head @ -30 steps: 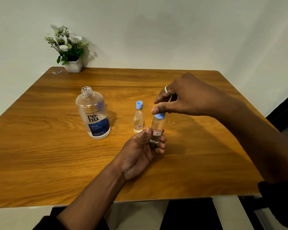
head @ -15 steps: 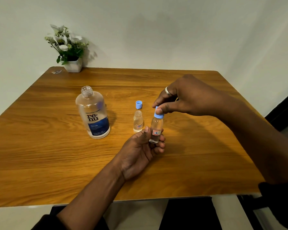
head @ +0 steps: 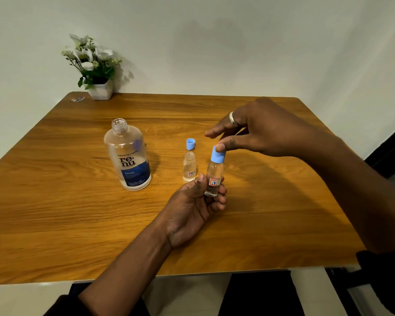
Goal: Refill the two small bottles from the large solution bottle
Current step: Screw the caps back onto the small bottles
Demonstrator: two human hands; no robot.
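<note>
The large clear solution bottle (head: pixel 129 156) with a blue label stands uncapped on the wooden table (head: pixel 55 213). To its right stands one small bottle (head: pixel 189 167), open-topped, with its blue cap (head: pixel 190 143) lying just behind it. My left hand (head: pixel 192 208) grips the second small bottle (head: pixel 214 176) around its lower half and holds it upright just above the table. A blue cap (head: pixel 218 155) sits on that bottle. My right hand (head: pixel 260 128) hovers over it with the fingers spread; only the thumb tip touches the cap's top.
A white pot of white flowers (head: pixel 96 71) stands at the table's far left corner, with a small clear object (head: pixel 77 99) beside it. A wall runs close behind the table. The table's near edge is just below my forearms.
My right hand pressed the blue cap down onto the bottle held in my left hand, then loosened its pinch; its fingers have spread apart. The bottle stayed in place.
</note>
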